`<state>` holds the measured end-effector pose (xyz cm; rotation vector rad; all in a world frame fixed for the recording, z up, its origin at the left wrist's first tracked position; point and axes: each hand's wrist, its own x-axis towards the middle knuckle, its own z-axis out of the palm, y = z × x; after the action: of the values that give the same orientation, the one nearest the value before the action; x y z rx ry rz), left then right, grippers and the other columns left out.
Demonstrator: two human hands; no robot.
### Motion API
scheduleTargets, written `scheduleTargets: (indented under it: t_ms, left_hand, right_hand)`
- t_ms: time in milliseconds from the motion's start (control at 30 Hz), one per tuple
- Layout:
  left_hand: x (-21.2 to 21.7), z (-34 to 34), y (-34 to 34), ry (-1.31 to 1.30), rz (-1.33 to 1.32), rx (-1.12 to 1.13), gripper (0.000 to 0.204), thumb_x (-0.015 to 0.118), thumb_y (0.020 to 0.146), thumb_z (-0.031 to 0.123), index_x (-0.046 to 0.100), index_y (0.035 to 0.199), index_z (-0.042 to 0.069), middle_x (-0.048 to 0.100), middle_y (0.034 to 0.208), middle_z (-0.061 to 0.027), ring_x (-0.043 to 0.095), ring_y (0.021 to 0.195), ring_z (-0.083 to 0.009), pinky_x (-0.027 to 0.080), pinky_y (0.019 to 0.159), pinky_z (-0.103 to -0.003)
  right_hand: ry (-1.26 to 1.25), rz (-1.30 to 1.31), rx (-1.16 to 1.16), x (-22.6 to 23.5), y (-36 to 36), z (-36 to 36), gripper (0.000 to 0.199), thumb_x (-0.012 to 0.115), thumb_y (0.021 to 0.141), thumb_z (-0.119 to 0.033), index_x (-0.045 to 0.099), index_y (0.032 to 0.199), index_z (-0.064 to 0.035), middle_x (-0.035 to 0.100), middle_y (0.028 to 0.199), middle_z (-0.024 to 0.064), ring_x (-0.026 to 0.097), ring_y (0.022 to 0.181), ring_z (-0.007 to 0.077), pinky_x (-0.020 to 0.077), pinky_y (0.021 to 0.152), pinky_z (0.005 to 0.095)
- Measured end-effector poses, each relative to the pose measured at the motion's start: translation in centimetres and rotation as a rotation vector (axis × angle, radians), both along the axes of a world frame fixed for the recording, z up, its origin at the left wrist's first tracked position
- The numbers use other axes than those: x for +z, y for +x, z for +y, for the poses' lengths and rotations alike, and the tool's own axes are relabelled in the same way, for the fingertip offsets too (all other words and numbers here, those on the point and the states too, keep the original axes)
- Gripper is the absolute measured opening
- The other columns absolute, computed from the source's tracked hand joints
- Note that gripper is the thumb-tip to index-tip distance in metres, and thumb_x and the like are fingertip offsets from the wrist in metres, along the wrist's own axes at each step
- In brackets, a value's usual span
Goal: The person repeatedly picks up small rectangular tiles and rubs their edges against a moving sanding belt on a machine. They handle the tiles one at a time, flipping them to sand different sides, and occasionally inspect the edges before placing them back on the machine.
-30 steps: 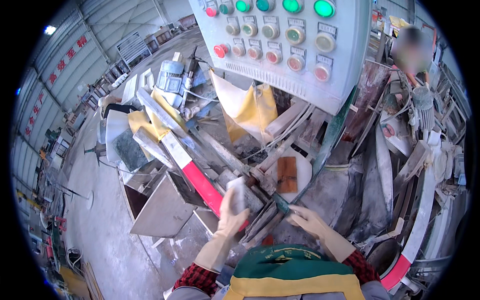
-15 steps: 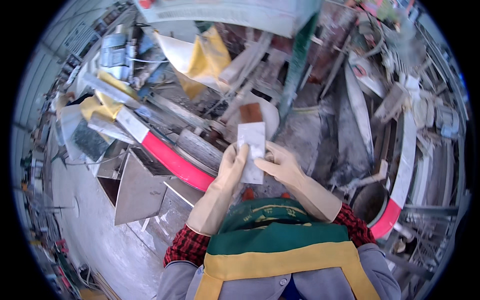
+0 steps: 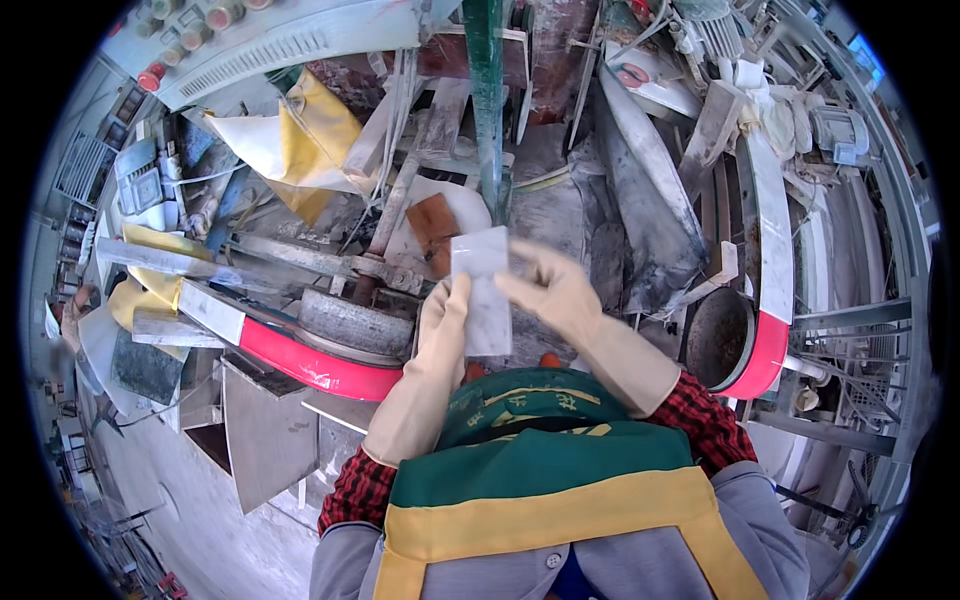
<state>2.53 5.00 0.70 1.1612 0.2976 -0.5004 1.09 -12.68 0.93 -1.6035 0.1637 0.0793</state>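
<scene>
The white marbled tile (image 3: 484, 315) sits near the middle of the frame, its long side running up the picture, and we see the left hand (image 3: 440, 318) gripping it, thumb over its left edge. The right hand (image 3: 560, 295), half a second ago pinching the other edge, now has thumb and fingers parted; they blur, and we cannot tell whether the thumb still touches the tile. The left hand thus appears to bear the piece, leaving the right freer. Just above the tile in the picture we find a brown block (image 3: 430, 215); left of the hands, a grey wheel (image 3: 350, 325) and a pink-and-white band (image 3: 320, 368). Our view has turned too: the control panel (image 3: 300, 65) now occupies the upper left, near a green post (image 3: 484, 110).
</scene>
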Motion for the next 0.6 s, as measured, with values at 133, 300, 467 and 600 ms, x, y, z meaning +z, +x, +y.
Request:
scheduleTargets:
  t_ms: [133,300,467,600]
  left_hand:
    - [-1.0,0.4,0.9,-0.039,-0.049,0.011,0.035,0.058,0.101,0.036,0.055,0.117,0.005,0.065,0.106,-0.0047,0.063,0.092,-0.0116,0.053,0.080,-0.029]
    - [-0.2,0.2,0.9,-0.194,-0.156,-0.252,0.048,0.061,0.099,0.026,0.044,0.138,0.003,0.062,0.120,-0.0081,0.061,0.107,-0.0138,0.050,0.091,-0.031]
    - [1.4,0.2,1.0,-0.184,-0.234,-0.561,0.080,0.073,0.086,0.013,0.028,0.152,0.003,0.054,0.136,-0.0088,0.053,0.125,-0.0179,0.043,0.104,-0.034]
    - [2.7,-0.8,0.9,-0.118,-0.280,-0.589,0.088,0.078,0.079,0.011,0.030,0.152,0.003,0.054,0.135,-0.0091,0.054,0.123,-0.0184,0.042,0.104,-0.033]
  right_hand:
    - [-0.035,0.186,0.175,1.0,-3.7,0.5,0.069,0.079,0.084,-0.028,0.051,0.143,-0.0059,0.067,0.082,0.0025,0.059,0.071,0.0079,0.0483,0.064,0.0243]
    - [0.285,0.242,0.171,1.3,-3.9,-1.1,0.063,0.071,0.090,-0.016,0.047,0.147,-0.0080,0.069,0.094,0.0046,0.063,0.079,0.0094,0.0512,0.070,0.0242]
    - [0.352,0.273,0.150,1.3,-5.2,-3.0,0.058,0.067,0.092,-0.010,0.047,0.147,-0.0073,0.068,0.095,0.0021,0.064,0.079,0.0095,0.0520,0.072,0.0232]
    - [0.447,0.284,0.089,0.6,-6.1,-3.5,0.062,0.070,0.090,-0.013,0.046,0.147,-0.0061,0.067,0.094,0.0011,0.064,0.078,0.0100,0.0520,0.072,0.0234]
